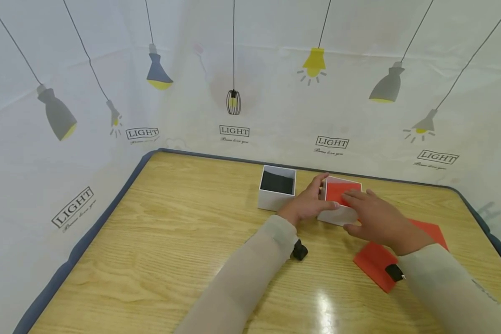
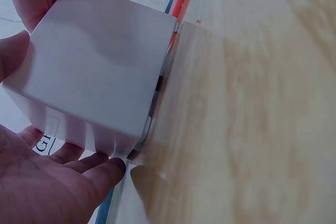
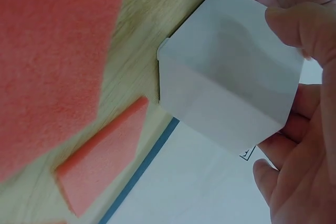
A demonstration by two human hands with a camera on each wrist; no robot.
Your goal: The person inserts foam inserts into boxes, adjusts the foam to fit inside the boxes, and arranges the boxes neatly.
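Note:
My left hand [image 1: 306, 204] holds a white box [image 1: 338, 215] by its left side, fingers along the wall and thumb over the front rim. Inside the box, a red felt-like piece [image 1: 336, 190] lies near the top. Straight fingers of my right hand [image 1: 377, 215] rest on this red piece; the thumb is at the box's front. In the left wrist view the box's plain front [image 2: 100, 56] shows, its contents hidden. In the right wrist view my right hand [image 3: 310, 129] reaches over the rim.
A second white box [image 1: 271, 200] with dark material [image 1: 278, 182] inside stands to the left. Another red piece [image 1: 373, 264] lies on the wooden table [image 1: 171, 222], partly under my right forearm. Behind the table hangs a white curtain [image 1: 275, 55] printed with lamps.

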